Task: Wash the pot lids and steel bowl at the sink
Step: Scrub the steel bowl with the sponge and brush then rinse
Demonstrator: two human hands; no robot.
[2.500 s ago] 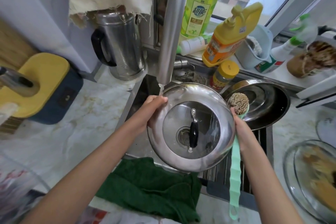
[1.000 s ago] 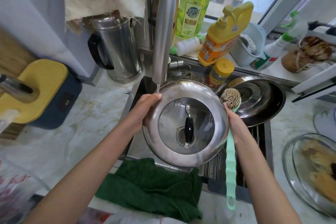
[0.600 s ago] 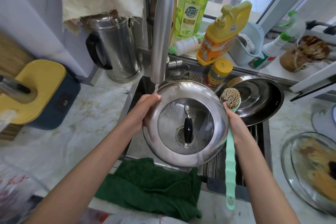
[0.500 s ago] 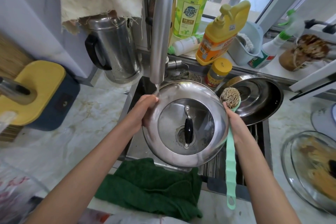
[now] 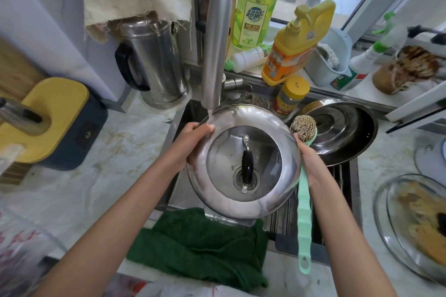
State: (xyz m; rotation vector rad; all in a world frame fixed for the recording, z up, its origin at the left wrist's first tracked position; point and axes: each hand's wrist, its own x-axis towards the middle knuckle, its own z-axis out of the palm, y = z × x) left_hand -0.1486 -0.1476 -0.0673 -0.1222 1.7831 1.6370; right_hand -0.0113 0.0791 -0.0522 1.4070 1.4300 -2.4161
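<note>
Over the sink (image 5: 179,190) I hold a round steel pot lid (image 5: 272,198) with a glass centre and a black handle (image 5: 247,166). My left hand (image 5: 193,144) grips its upper left rim, where a thin stream from the tap (image 5: 217,38) lands. My right hand (image 5: 311,166) steadies the lid's right rim and also grips a light green dish brush (image 5: 303,222) with its brown bristle head up. A second steel lid lies inside a steel bowl (image 5: 347,137) at the sink's back right.
A green cloth (image 5: 205,246) lies on the sink's front edge. A steel kettle (image 5: 154,62) stands back left, and detergent bottles (image 5: 294,41) and a small jar (image 5: 290,94) line the sill. A glass lid (image 5: 415,224) rests on the counter at right, a yellow block (image 5: 48,120) at left.
The lid has stayed under the tap with hardly any shift. The water stream now runs onto its upper left rim by my left fingers.
</note>
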